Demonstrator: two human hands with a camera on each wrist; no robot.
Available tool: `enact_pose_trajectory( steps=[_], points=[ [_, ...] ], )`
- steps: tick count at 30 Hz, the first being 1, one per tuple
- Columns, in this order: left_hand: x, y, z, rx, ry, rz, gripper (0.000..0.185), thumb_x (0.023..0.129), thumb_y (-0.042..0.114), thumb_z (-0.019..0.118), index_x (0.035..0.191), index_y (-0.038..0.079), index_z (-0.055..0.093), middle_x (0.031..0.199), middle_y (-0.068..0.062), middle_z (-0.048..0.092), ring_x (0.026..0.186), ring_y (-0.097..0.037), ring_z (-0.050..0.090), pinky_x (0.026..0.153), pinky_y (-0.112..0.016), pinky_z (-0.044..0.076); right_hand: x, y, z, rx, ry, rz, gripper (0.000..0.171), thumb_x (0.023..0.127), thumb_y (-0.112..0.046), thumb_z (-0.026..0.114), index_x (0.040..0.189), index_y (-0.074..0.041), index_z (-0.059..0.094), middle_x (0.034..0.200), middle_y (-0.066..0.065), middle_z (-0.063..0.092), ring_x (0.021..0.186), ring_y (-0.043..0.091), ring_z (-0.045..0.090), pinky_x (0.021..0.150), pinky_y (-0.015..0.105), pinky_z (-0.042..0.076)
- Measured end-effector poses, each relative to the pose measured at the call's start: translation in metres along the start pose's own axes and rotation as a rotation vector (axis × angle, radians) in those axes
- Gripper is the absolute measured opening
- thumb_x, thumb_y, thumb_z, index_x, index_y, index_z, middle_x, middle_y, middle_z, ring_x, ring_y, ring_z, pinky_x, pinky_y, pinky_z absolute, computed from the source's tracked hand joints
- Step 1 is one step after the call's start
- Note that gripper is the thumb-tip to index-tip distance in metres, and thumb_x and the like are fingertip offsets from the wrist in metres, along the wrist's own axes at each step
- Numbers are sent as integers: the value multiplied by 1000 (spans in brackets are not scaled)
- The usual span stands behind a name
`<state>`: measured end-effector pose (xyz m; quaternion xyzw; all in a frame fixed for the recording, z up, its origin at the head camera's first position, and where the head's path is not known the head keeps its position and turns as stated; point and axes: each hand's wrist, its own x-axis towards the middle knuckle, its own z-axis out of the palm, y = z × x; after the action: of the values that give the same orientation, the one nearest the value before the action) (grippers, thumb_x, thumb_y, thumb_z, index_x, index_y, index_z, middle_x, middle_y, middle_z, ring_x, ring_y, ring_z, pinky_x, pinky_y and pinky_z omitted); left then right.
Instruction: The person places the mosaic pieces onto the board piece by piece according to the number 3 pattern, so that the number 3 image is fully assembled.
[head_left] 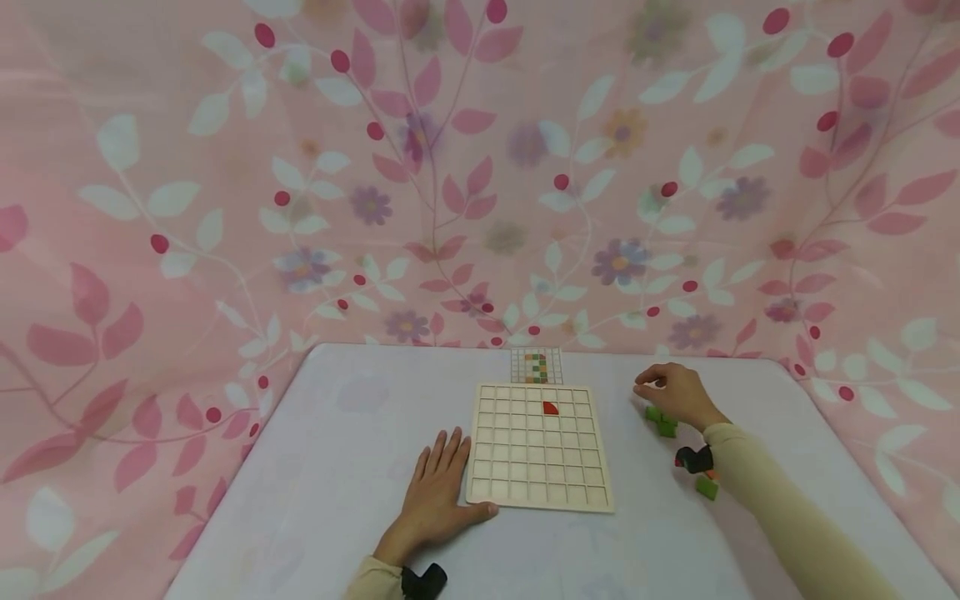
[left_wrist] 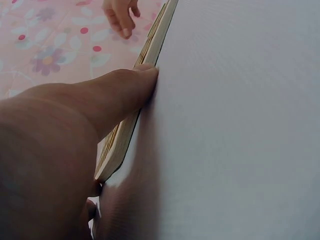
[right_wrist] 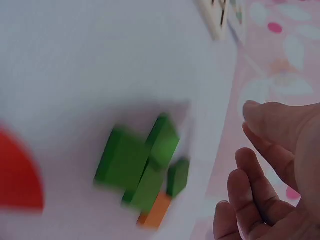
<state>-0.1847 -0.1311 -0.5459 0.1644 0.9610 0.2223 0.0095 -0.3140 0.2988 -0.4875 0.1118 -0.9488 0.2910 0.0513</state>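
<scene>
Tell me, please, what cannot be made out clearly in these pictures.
Head view: the card, its pattern too small to read exactly.
Head view: the orange piece, partly behind the wrist camera and sleeve.
Left wrist view: the board, partly hidden by the left hand.
Right wrist view: the red piece, cut by the left edge.

Head cam: from above, facing fwd + down, farthest back; board (head_left: 537,447) lower ctr. L wrist cam: v. close, low along board's edge, top ctr to lower left. R wrist cam: near green blocks (right_wrist: 122,160), lower ctr; shares these w/ head, lower right.
</scene>
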Motion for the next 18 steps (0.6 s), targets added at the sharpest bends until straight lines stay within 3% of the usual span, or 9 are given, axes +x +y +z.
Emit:
enact_pose_trajectory(
  steps=[5, 9, 18],
  points=[
    [1, 0, 1, 7, 0, -3, 111, 78, 75, 61, 158, 10, 21, 166, -9, 12, 153, -32, 4, 120, -57, 7, -18, 16, -17, -32, -71, 32, 19, 92, -25, 70, 102, -10, 75, 110, 20, 67, 99, 37, 62, 76, 49, 54],
    [0, 0, 1, 8, 7, -8, 110, 78, 75, 61, 158, 10, 22, 166, -9, 13, 153, -33, 5, 120, -57, 8, -28, 26, -19, -35, -130, 75, 22, 93, -28, 70, 105, -10, 75, 108, 15, 67, 100, 36, 61, 82, 52, 53],
    [2, -1, 2, 4, 11, 0, 111, 78, 75, 61, 158, 10, 22, 166, -9, 13, 153, -32, 5, 120, -57, 8, -35, 35, -13, -23, -114, 99, 30, 92, -34, 70, 109, -10, 74, 107, 11, 70, 101, 35, 62, 86, 55, 52]
  ],
)
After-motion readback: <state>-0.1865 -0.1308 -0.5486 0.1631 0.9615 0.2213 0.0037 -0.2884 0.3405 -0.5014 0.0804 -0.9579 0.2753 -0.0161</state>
